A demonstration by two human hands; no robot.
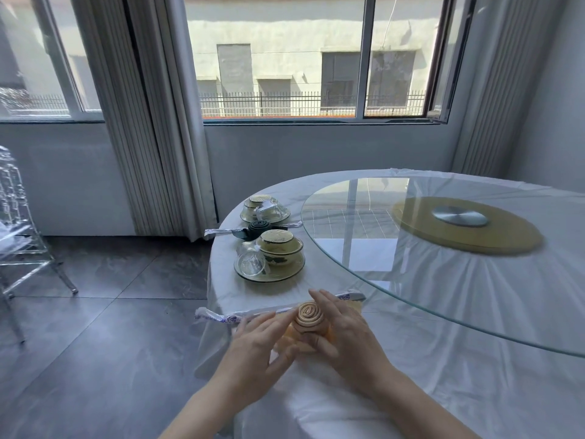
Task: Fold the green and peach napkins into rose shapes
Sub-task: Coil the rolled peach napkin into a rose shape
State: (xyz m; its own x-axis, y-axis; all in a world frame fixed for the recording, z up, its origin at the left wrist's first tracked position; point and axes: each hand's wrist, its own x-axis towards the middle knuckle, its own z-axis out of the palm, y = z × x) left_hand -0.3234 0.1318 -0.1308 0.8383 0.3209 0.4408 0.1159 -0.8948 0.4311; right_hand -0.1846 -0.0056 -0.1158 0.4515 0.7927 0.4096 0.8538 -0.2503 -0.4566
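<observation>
The peach napkin [309, 315] stands rolled into a spiral rose near the table's front left edge, with loose peach folds spread under it. My left hand [258, 346] touches its left side with straight, spread fingers. My right hand [340, 334] lies against its right side, fingers extended past the roll and thumb at the base. The dark green napkin [259, 229] sits farther back as a rolled rose between two place settings.
Two cup-and-saucer sets with overturned glasses [272, 258] [264, 209] stand on the white tablecloth [443, 375]. Wrapped chopsticks [253, 315] lie behind the peach rose. A glass turntable [443, 248] covers the table's middle. A clear chair [19, 236] stands at left.
</observation>
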